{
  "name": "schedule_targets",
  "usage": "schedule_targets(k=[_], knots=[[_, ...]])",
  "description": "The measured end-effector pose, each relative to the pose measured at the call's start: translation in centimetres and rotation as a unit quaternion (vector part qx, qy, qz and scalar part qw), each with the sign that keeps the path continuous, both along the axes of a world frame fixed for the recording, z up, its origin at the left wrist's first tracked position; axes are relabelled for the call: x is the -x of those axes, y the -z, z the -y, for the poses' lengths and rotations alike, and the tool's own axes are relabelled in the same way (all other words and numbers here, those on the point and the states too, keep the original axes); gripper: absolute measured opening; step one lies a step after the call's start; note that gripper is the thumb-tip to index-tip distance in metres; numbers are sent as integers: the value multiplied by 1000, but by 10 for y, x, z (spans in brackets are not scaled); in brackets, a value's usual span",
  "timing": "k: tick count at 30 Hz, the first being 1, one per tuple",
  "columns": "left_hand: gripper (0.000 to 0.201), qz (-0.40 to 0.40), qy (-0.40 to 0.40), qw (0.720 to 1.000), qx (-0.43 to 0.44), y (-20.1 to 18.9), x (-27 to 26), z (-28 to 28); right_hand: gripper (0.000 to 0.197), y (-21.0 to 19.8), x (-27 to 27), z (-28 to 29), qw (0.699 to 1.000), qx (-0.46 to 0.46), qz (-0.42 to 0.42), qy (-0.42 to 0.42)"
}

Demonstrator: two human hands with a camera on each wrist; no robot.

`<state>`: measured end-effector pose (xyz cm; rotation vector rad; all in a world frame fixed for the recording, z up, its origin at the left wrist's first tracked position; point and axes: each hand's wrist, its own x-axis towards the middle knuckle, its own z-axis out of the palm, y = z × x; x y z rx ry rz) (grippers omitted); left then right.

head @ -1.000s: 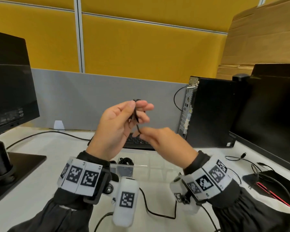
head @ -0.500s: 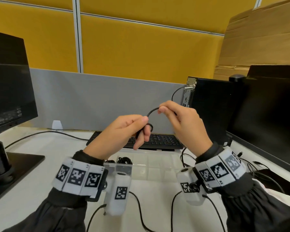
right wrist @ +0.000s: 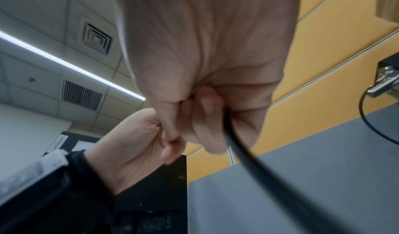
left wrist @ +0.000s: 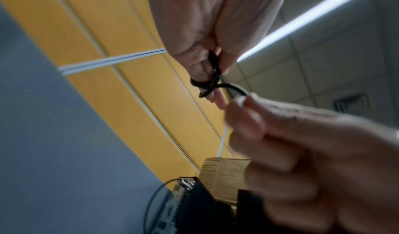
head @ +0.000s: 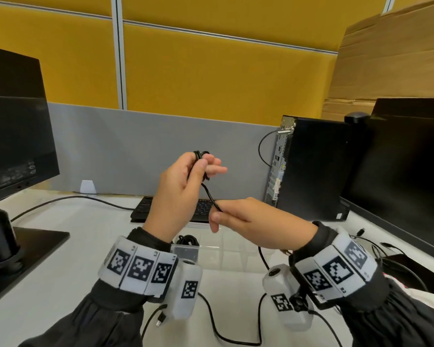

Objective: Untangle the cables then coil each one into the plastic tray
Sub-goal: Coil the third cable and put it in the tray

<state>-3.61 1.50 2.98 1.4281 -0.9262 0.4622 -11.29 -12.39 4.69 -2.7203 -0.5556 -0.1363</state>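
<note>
My left hand [head: 203,166] is raised over the desk and grips a small coil of black cable [head: 200,156] wound round its fingers. The coil [left wrist: 207,84] shows as a few loops in the left wrist view. From it a short stretch of cable [head: 211,196] runs down to my right hand [head: 217,214], which pinches it just below and to the right. In the right wrist view the cable [right wrist: 248,161] leaves that fist and hangs down. The clear plastic tray [head: 226,254] lies on the desk under my hands, with one black coiled cable [head: 186,240] in its left end.
A black keyboard [head: 145,209] lies behind the tray. A PC tower [head: 311,171] and a monitor [head: 406,176] stand at the right, another monitor [head: 13,136] at the left. Loose cables [head: 386,251] lie at the right edge of the desk.
My right hand has swung from above and right of the left hand down to below it, drawing the cable round the left fingers. The left hand has risen a little.
</note>
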Motion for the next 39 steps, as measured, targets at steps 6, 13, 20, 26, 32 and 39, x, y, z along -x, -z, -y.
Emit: schedule_targets(k=[6,13,20,26,32,39], knots=[[38,115,-35,963,-240,-1,5,-10,22,-18,3,11,977,-119,169,47],[14,125,-262,919,-267,-12,-28,-58,29,-2,1,65,989,-58,41,129],[24,50,-419,884,-201,-21,-39,-110,33,36,3,158,945,-24,-23,326],[30,8,-407,884,-229,-19,-36,-91,32,36,4,167,898,3,29,439],[32,23,-338,898,-281,-14,-23,-48,90,7,19,35,983,-35,39,174],[32,-1,-212,925,-316,-13,-9,-37,20,6,5,-12,954,-238,160,94]])
